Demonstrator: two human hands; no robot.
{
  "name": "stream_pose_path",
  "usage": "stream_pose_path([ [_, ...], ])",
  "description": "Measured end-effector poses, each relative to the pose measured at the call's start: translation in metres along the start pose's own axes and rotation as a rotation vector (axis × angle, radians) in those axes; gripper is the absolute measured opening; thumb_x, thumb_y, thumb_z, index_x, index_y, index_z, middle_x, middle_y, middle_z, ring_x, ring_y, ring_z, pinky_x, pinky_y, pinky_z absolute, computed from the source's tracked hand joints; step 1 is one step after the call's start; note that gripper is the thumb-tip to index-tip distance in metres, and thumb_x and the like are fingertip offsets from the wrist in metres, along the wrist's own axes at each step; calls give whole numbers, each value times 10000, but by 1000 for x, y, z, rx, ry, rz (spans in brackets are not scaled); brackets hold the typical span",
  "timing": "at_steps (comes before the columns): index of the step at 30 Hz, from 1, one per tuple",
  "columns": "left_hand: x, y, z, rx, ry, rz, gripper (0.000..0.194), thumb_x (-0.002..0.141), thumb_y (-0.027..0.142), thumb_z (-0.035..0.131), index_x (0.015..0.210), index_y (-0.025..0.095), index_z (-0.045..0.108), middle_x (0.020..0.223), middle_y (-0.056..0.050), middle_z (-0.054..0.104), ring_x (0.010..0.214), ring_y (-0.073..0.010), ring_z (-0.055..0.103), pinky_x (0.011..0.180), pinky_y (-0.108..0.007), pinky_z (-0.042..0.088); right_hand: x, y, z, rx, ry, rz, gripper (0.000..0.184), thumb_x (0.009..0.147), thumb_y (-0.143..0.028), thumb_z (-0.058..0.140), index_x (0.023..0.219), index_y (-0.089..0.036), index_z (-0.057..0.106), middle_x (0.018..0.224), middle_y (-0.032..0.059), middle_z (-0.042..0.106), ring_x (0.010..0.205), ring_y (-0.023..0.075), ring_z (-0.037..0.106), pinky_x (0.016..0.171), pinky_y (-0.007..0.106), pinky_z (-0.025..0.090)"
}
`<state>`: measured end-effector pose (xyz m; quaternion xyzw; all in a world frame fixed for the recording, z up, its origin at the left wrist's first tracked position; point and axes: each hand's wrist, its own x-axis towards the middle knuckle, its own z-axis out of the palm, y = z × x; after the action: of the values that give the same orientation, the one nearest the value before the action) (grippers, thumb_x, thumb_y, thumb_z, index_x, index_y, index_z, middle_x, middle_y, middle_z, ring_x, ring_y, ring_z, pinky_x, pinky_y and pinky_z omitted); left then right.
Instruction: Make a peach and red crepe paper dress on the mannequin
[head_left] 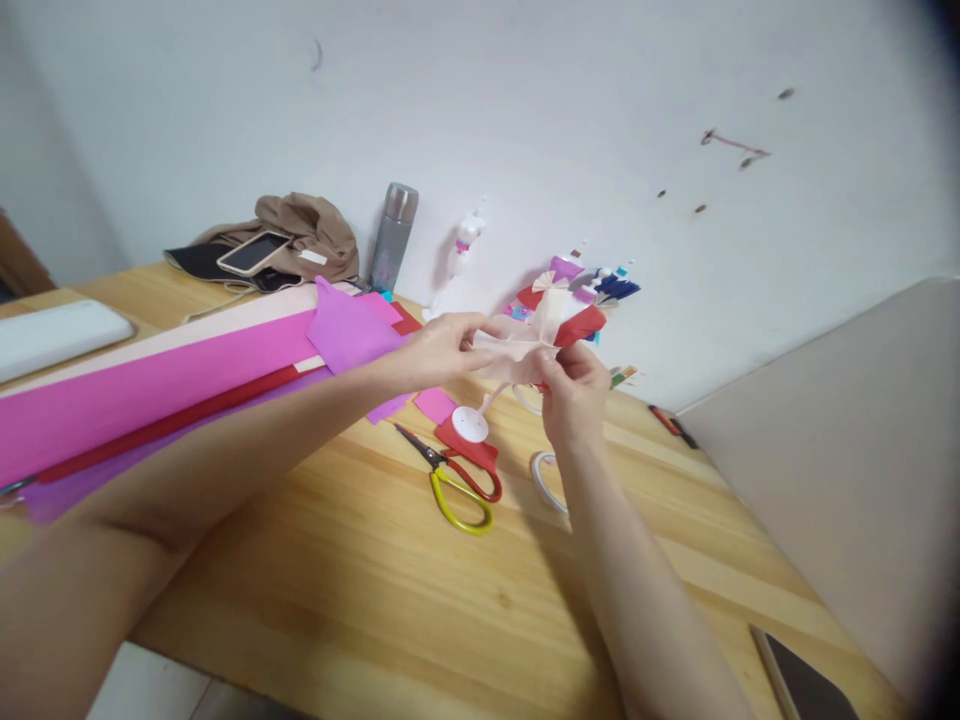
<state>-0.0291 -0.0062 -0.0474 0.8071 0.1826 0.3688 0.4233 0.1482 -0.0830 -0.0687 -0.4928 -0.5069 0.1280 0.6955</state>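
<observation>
Out in front of me, above the table, my left hand (439, 352) pinches one side of a pale pink piece of crepe paper (506, 348). The thumb and fingers of my right hand (576, 392) close on its other side. Red paper (583, 325) shows just behind the right fingers; whether it is joined to the pale piece I cannot tell. Below the hands lie scissors (450, 475) with one red and one yellow handle, their blades near a white disc (470, 425) on red paper. A white tape ring (546, 482) is partly hidden by my right wrist.
Pink, red and purple paper sheets (165, 385) spread across the left side. Behind them are a grey flask (395, 235), brown cloth (307, 225) and a phone (255, 253). Colourful paper-decorated bottles (566, 268) stand by the wall. Another phone (802, 675) lies front right on the wooden table (360, 590).
</observation>
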Motion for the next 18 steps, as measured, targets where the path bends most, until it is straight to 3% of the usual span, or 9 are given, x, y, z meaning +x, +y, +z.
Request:
stream_pose_path([
  [3, 1, -3, 10, -46, 23, 92, 314, 852, 262, 631, 1144, 169, 695, 1112, -63, 717, 912, -140, 647, 804, -245, 503, 3, 4, -5, 4, -34, 14, 206, 670, -384, 751, 802, -245, 674, 857, 24, 743, 827, 236, 690, 802, 426, 554],
  [10, 1, 2, 16, -100, 64, 89, 189, 864, 253, 584, 872, 131, 729, 761, -16, 689, 718, -117, 621, 693, -230, 489, 9, 4, -16, -11, -148, -1, 377, 640, -498, 815, 912, -269, 692, 992, 43, 760, 1006, 290, 700, 894, 499, 540],
  [14, -3, 7, 10, -16, 2, 121, 204, 869, 252, 570, 775, 140, 711, 710, -7, 659, 694, -118, 604, 650, -222, 465, 15, -4, -29, -22, -311, 22, 513, 641, -551, 827, 1045, -262, 695, 1166, 74, 733, 1160, 295, 652, 984, 509, 499],
  [18, -5, 7, 6, 93, -87, 230, 195, 864, 252, 576, 779, 158, 725, 800, -24, 686, 771, -129, 619, 724, -234, 472, 19, -11, -41, -48, -375, 99, 575, 576, -567, 863, 1045, -271, 710, 1162, 69, 737, 1162, 296, 649, 949, 492, 520],
])
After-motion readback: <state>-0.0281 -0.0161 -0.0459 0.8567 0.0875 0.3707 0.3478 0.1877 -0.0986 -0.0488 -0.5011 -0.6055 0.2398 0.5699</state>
